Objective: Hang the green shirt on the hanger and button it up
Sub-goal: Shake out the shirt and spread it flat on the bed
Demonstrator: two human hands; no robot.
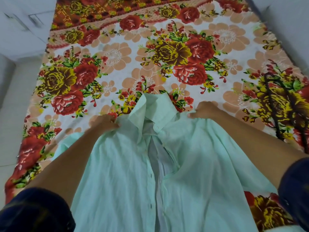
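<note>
The pale green shirt (127, 173) hangs from my two hands over the near part of the bed, front towards me, placket unbuttoned and gaping in the middle. Its collar (160, 106) stands up between my hands. My left hand (103, 122) pinches the left shoulder seam. My right hand (206, 110) grips the right shoulder. A dark hanger (282, 104) lies flat on the bed to the right, apart from the shirt.
A floral bedsheet (117, 64) in red, yellow and peach covers the bed. White floor (15, 104) runs along the left side, and a white wall (287, 22) closes the right. My dark sleeves fill both bottom corners.
</note>
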